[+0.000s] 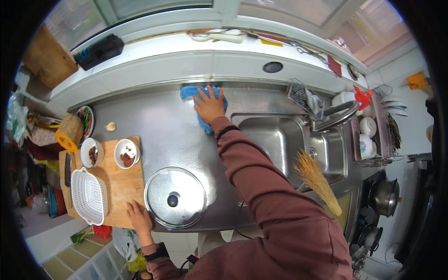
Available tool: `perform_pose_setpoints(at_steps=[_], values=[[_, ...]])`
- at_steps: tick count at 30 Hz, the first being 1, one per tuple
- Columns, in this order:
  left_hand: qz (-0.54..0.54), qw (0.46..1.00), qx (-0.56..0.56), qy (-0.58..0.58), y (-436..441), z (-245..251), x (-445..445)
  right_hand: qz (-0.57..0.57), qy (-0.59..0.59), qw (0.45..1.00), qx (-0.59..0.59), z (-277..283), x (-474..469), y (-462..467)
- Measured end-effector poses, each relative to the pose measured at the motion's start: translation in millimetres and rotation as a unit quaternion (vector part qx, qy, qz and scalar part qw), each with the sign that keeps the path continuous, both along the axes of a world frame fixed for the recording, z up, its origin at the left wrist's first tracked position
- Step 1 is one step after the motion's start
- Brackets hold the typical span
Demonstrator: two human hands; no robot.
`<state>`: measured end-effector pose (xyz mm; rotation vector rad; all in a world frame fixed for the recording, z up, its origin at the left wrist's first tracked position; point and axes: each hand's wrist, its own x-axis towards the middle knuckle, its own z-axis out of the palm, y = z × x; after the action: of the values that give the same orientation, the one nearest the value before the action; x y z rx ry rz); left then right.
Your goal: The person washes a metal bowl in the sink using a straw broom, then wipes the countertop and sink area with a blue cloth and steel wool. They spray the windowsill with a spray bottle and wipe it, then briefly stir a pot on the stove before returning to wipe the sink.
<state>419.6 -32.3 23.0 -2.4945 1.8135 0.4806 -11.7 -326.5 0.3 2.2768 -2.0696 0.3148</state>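
My right hand (210, 105) lies with spread fingers on a blue cloth (204, 122), pressing it against the stainless steel counter (168, 140) at its back edge, left of the sink. My left hand (139, 217) rests at the front right corner of the wooden cutting board (120, 185), fingers apart, beside a glass pot lid (185, 196) with a black knob. On the board stand a white plastic basket (89, 196), two white bowls (127, 154) with brown bits of food, and a knife (68, 168). A garlic clove (111, 126) lies behind the board.
A double sink (276, 136) with a curved faucet (336, 117) is at the right, a straw whisk brush (316, 182) across its front. A dish rack (372, 133) and pots (384, 197) stand farther right. A cut pumpkin (70, 131) and plate (91, 120) are at the left.
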Motion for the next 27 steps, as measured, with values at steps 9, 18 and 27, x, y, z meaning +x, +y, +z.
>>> perform_pose_setpoints(at_steps=[9, 18, 27], values=[[-0.022, 1.000, 0.016, 0.001, -6.3, -12.4, 13.9, -0.249, -0.024, 0.968, -0.019, -9.0, -215.3, 87.0], [-0.038, 0.999, -0.005, 0.012, -4.3, -20.1, 25.8, -0.580, -0.016, 0.783, -0.224, -55.0, -295.9, 103.4], [-0.043, 0.998, -0.033, 0.024, 2.9, -22.0, 28.5, -0.512, -0.250, 0.821, -0.005, -36.2, -303.5, 25.8]])
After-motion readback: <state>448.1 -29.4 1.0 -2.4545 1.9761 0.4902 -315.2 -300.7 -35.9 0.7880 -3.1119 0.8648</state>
